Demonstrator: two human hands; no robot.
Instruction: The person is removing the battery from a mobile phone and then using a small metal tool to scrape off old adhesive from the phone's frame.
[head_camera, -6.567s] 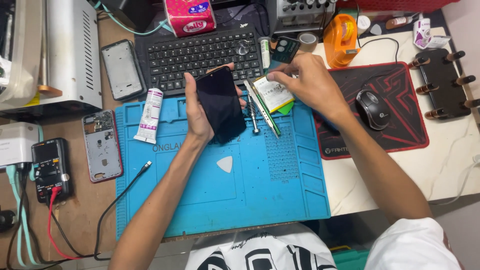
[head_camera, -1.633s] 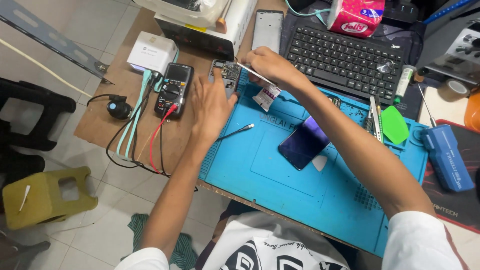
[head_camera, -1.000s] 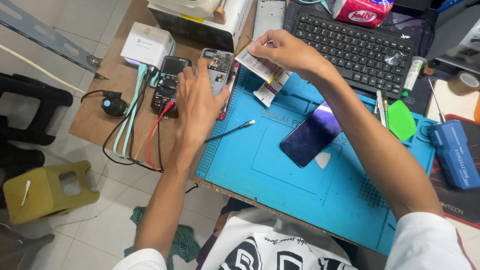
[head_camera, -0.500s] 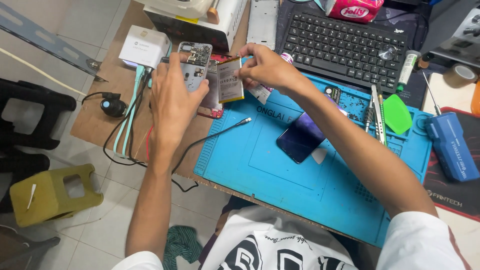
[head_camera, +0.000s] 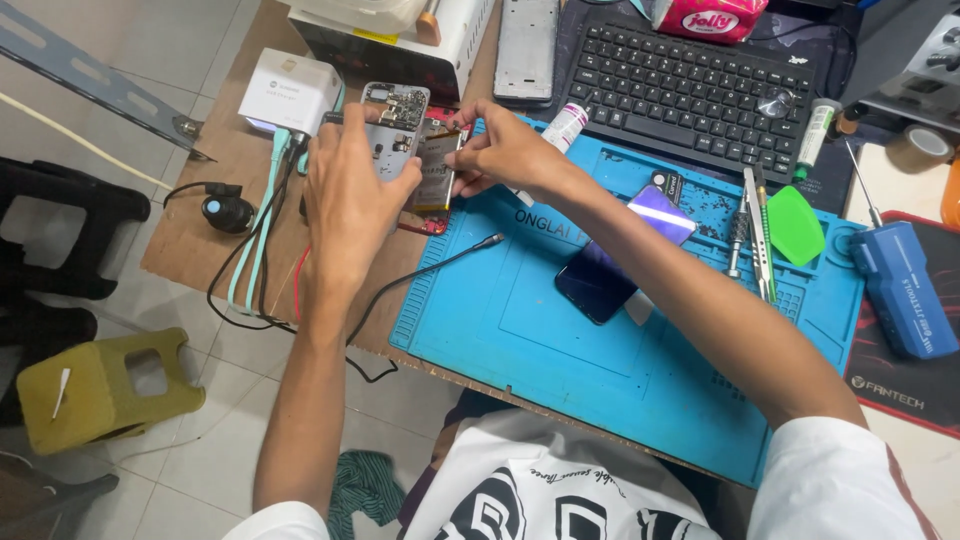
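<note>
The opened grey phone frame with its exposed circuit board (head_camera: 393, 122) is gripped in the left hand (head_camera: 345, 190) and held raised above the left end of the brown wooden worktop (head_camera: 215, 190), the fingers wrapped along the frame's left edge. A flat rectangular phone battery with a yellowish edge (head_camera: 437, 172) is pinched between thumb and fingertips of the right hand (head_camera: 505, 152); it is held against the right side of the frame, tilted slightly. Whether the battery is seated in the frame cannot be told.

Below and right of both hands, a blue silicone repair mat (head_camera: 520, 320) is spread over the worktop. A dark phone display panel with a purple sheen (head_camera: 625, 255) is laid diagonally on the mat, well apart from the hands. Metal tweezers (head_camera: 757, 235) and a green triangular plastic pick (head_camera: 795, 225) are seen near the mat's right edge, and a blue electric screwdriver (head_camera: 895, 285) just beyond it. A black keyboard (head_camera: 680, 90) is set behind the mat. A white rectangular power adapter (head_camera: 290, 92) is noted just left of the frame, with pale green cables (head_camera: 262, 225) trailing down from it. A thin black probe lead (head_camera: 430, 268) is run across the mat's left corner.
</note>
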